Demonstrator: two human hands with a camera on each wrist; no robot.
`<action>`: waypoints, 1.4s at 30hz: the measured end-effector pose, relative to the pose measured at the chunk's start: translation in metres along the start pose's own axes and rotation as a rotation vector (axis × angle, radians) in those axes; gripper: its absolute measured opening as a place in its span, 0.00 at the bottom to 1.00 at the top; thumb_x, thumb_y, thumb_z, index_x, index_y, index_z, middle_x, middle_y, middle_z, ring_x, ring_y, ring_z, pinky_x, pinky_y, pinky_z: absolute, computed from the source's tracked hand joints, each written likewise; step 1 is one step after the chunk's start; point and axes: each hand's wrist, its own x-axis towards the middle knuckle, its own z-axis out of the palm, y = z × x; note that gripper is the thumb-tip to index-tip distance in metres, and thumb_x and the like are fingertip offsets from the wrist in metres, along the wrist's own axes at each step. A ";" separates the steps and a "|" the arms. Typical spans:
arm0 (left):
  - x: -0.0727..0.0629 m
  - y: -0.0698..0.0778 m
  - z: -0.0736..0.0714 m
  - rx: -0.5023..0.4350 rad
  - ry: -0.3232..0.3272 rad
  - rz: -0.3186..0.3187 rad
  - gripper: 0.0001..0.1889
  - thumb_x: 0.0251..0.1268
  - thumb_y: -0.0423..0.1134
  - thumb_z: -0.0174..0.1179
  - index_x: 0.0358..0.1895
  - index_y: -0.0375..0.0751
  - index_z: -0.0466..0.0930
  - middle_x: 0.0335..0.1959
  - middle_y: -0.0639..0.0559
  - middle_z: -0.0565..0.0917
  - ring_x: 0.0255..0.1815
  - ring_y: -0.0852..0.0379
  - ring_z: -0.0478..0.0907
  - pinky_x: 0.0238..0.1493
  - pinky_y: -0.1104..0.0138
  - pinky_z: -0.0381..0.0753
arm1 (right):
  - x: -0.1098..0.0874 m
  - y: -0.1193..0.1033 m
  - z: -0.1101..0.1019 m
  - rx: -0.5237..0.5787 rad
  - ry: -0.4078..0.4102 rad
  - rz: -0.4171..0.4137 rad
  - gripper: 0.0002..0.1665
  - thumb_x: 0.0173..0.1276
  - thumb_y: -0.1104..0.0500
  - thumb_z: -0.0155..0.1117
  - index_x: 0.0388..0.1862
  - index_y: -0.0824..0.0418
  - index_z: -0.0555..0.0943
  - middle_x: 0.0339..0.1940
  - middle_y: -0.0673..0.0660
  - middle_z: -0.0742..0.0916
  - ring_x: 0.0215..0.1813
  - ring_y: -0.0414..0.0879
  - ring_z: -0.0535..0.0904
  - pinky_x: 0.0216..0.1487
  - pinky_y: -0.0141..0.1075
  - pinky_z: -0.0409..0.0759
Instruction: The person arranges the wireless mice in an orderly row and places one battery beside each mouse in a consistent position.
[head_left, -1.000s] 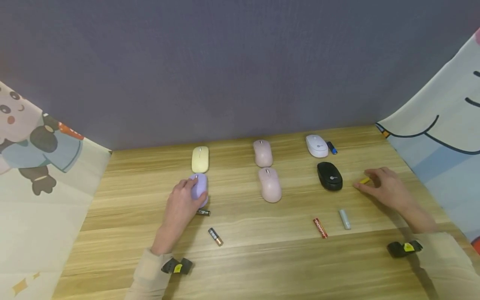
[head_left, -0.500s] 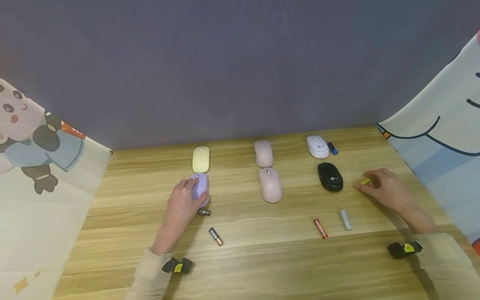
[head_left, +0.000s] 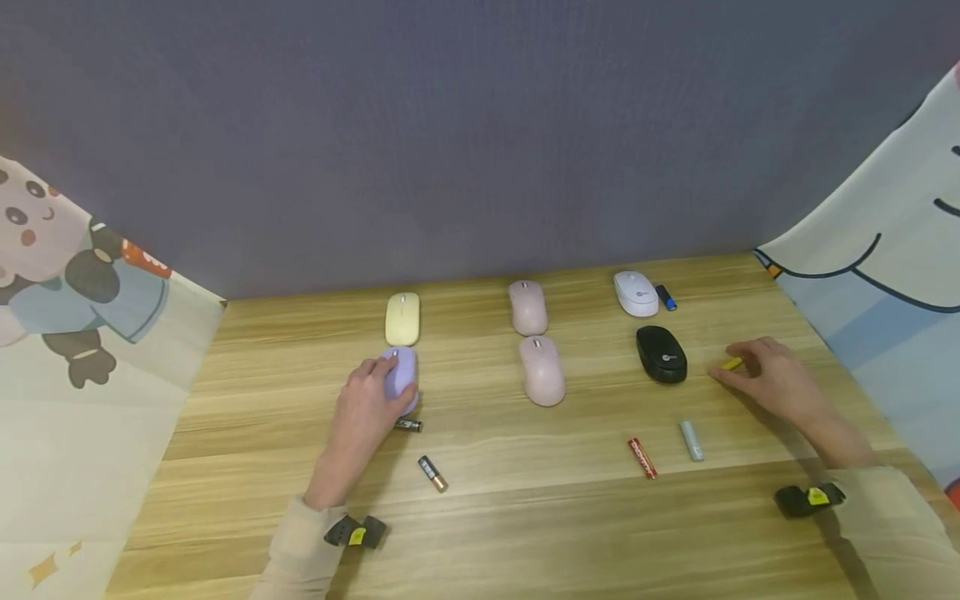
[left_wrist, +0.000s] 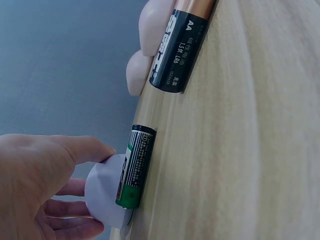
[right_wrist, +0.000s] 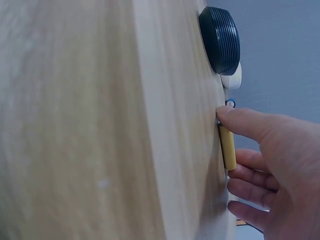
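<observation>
My left hand (head_left: 363, 408) grips a purple computer mouse (head_left: 403, 371), thumb on its near right side and fingers over its left side and top. Just below the mouse lies a black-and-green battery (left_wrist: 135, 167), partly hidden by the hand in the head view. A black-and-copper AA battery (head_left: 432, 473) lies nearer the front. Over on the right, my right hand (head_left: 780, 379) pinches a yellow battery (right_wrist: 227, 147) between thumb and fingers, low at the table surface. A black mouse (head_left: 662, 354) sits left of that hand.
A yellow mouse (head_left: 402, 319) stands behind the purple one. Two pink mice (head_left: 542, 371) line up in the middle. At the back right a white mouse (head_left: 636, 293) has a blue-and-black battery (head_left: 666, 297) beside it. Red (head_left: 642, 458) and grey (head_left: 692, 441) batteries lie front right. A grey partition (head_left: 480, 150) borders the back.
</observation>
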 end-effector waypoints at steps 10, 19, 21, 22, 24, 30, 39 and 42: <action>0.000 0.000 0.000 0.000 0.004 0.009 0.30 0.59 0.44 0.75 0.59 0.26 0.81 0.52 0.24 0.83 0.44 0.31 0.85 0.39 0.47 0.91 | 0.000 0.000 0.000 0.013 -0.011 -0.001 0.38 0.72 0.43 0.68 0.60 0.78 0.75 0.52 0.78 0.78 0.51 0.70 0.75 0.54 0.69 0.75; 0.000 0.000 0.002 -0.003 -0.008 -0.009 0.31 0.59 0.44 0.76 0.60 0.27 0.81 0.53 0.24 0.83 0.45 0.32 0.85 0.40 0.47 0.91 | 0.001 -0.001 -0.002 0.049 -0.026 0.029 0.39 0.73 0.42 0.67 0.62 0.76 0.74 0.52 0.76 0.77 0.51 0.69 0.76 0.51 0.66 0.78; 0.001 0.000 0.002 -0.002 -0.006 -0.011 0.31 0.59 0.44 0.76 0.60 0.27 0.81 0.53 0.25 0.83 0.45 0.32 0.85 0.40 0.47 0.91 | 0.002 -0.002 -0.003 0.064 -0.022 0.025 0.39 0.73 0.42 0.67 0.62 0.76 0.74 0.52 0.76 0.77 0.51 0.69 0.77 0.50 0.66 0.78; 0.001 0.000 0.002 -0.003 -0.003 -0.010 0.31 0.58 0.44 0.76 0.60 0.27 0.81 0.52 0.25 0.83 0.45 0.32 0.85 0.40 0.47 0.91 | 0.003 -0.002 -0.003 0.068 -0.014 0.018 0.39 0.73 0.42 0.67 0.62 0.76 0.74 0.52 0.76 0.77 0.51 0.69 0.77 0.49 0.65 0.79; 0.000 0.000 0.002 -0.003 0.003 -0.007 0.30 0.59 0.44 0.76 0.60 0.27 0.81 0.52 0.25 0.83 0.45 0.32 0.85 0.40 0.47 0.91 | 0.004 -0.004 -0.005 0.081 -0.002 0.001 0.40 0.73 0.42 0.67 0.63 0.76 0.73 0.52 0.75 0.77 0.51 0.70 0.77 0.48 0.66 0.79; -0.001 -0.001 0.002 -0.005 0.006 -0.004 0.30 0.59 0.44 0.75 0.60 0.27 0.81 0.53 0.24 0.83 0.45 0.32 0.85 0.40 0.47 0.91 | 0.009 -0.014 -0.009 0.094 0.020 -0.061 0.39 0.72 0.45 0.68 0.65 0.76 0.73 0.54 0.75 0.77 0.54 0.71 0.76 0.50 0.68 0.77; -0.002 0.001 0.000 0.003 -0.006 -0.018 0.30 0.61 0.45 0.74 0.61 0.28 0.81 0.54 0.24 0.82 0.47 0.30 0.85 0.42 0.45 0.90 | 0.018 -0.036 -0.011 0.116 0.115 -0.178 0.32 0.69 0.53 0.73 0.62 0.74 0.76 0.51 0.70 0.79 0.51 0.67 0.78 0.48 0.63 0.80; -0.001 0.001 0.000 0.003 -0.016 -0.024 0.31 0.61 0.45 0.74 0.61 0.28 0.80 0.55 0.24 0.82 0.48 0.30 0.85 0.43 0.45 0.90 | 0.022 -0.044 -0.012 0.118 0.149 -0.224 0.30 0.67 0.57 0.75 0.60 0.74 0.77 0.49 0.69 0.79 0.49 0.66 0.79 0.47 0.62 0.81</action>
